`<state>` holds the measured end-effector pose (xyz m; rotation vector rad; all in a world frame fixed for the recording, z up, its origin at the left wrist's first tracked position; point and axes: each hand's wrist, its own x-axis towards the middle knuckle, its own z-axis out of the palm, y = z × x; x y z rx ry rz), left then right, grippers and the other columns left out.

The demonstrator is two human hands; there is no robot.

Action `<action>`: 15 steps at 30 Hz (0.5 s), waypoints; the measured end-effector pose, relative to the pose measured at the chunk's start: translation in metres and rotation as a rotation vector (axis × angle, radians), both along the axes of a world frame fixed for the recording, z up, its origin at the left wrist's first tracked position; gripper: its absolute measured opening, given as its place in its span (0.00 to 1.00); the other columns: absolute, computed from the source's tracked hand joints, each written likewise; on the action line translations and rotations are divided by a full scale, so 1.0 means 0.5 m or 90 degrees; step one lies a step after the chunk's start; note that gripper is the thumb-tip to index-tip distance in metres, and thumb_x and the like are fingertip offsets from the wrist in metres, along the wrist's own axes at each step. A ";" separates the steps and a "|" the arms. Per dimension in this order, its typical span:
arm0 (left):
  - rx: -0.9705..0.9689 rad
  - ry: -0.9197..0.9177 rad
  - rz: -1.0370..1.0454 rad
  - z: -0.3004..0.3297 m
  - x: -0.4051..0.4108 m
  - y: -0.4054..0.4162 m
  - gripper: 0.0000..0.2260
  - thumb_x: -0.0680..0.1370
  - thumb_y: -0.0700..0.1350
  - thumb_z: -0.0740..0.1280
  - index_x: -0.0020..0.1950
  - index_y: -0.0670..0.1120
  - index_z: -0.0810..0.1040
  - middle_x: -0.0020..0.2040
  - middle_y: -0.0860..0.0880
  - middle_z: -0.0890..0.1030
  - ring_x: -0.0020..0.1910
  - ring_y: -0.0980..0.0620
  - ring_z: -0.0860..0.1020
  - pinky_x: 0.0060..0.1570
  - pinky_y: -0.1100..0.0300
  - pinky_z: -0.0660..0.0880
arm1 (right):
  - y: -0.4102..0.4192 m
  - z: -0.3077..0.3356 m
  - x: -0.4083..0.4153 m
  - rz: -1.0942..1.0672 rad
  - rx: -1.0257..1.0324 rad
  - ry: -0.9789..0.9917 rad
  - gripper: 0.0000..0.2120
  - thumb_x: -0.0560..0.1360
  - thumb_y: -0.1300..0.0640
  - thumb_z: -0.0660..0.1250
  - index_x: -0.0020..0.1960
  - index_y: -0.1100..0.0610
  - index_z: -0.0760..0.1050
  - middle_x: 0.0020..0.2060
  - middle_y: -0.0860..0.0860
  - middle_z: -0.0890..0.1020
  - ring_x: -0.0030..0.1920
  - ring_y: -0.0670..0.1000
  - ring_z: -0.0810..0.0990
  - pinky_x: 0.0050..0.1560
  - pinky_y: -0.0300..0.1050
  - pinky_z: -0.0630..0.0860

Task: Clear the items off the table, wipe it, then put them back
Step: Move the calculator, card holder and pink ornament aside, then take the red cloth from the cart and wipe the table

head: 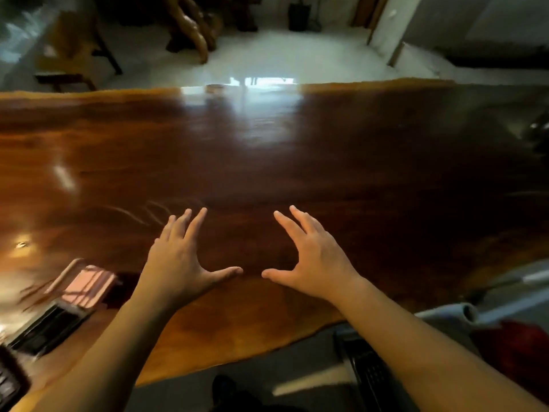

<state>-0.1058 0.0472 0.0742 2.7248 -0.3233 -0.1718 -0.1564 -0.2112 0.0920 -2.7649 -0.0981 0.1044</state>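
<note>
A long, glossy dark-red wooden table (pixel 326 162) fills the view, its wavy near edge running below my forearms. My left hand (pixel 184 257) and my right hand (pixel 312 257) hover side by side over the near middle of the top, palms down, fingers spread, thumbs pointing at each other. Neither hand holds anything. At the near left a pink-lidded flat box (pixel 89 285) lies on the table beside a black slatted tray (pixel 49 328). The picture is blurred by motion.
A dark keypad-like object (pixel 9 382) sits at the bottom left corner. A dark object (pixel 539 129) pokes in at the right edge. Beyond the far edge are a pale shiny floor (pixel 282 55), a wooden chair (pixel 71 52) and a carved root piece (pixel 193 28). A red cloth-like thing (pixel 517 349) lies low right.
</note>
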 end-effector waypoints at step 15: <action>-0.093 -0.007 -0.411 0.096 -0.273 -0.668 0.56 0.58 0.84 0.63 0.80 0.64 0.46 0.81 0.52 0.55 0.79 0.44 0.54 0.70 0.37 0.63 | -0.509 0.091 -0.549 -0.370 0.025 -0.096 0.48 0.69 0.27 0.66 0.81 0.42 0.50 0.81 0.52 0.55 0.79 0.57 0.53 0.75 0.59 0.61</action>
